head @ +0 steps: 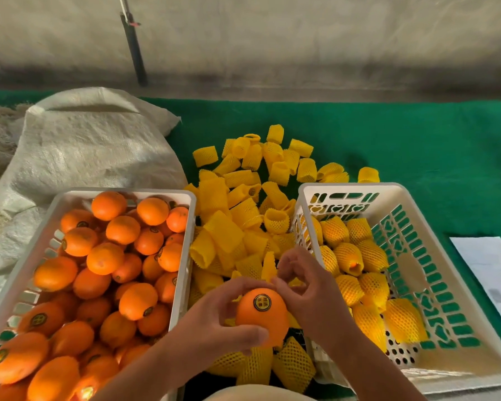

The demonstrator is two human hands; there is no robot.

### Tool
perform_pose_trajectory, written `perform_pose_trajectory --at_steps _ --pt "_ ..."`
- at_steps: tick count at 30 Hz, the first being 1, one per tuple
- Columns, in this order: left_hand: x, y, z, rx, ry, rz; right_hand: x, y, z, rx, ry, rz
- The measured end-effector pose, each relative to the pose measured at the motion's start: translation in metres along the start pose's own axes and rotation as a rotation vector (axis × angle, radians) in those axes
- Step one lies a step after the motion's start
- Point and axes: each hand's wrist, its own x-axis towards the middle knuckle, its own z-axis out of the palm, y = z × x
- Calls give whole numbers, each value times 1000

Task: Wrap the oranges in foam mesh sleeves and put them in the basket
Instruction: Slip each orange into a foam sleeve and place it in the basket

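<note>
Covering the tabletop (388, 134), green cloth carries a sack (93, 149), a left crate (185, 198) of bare oranges and a right basket (475, 366) holding wrapped ones. Between them we see the loose sleeves (237, 215) (a yellow heap). Our left hand (211, 316) curls its fingers round one orange (262, 316), sticker up. Our right hand (307, 287), just right of it, seems to pinch something yellow, though we cannot tell; sleeves lie just beyond, nearer that hand.
</note>
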Motion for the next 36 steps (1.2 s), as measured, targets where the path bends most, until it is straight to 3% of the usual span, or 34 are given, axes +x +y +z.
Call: perform_pose_trajectory --at_steps 6,11,15,20,23,25,29,32,36 --pt "-5 1 -5 163 -79 -139 -2 3 3 -154 -166 -74" --pt "-6 -8 -8 213 81 -225 -4 9 0 -386 -182 -130" --pt "-8 -9 -21 -94 265 -252 -9 6 -8 -506 -214 -127" --pt "-6 -6 -22 -673 332 -273 -21 1 6 -746 -403 -226" --pt "0 0 -16 -888 314 -262 -20 9 19 -895 -408 -122" --pt "4 -1 -8 -904 322 -239 -20 11 29 -873 -432 -15" --pt "11 -8 13 -618 485 -174 -21 9 38 -555 -381 76" --pt "10 -13 21 -145 583 -121 -17 6 33 -385 -264 117" --pt "9 -20 25 451 659 2 -18 5 29 -409 -256 109"
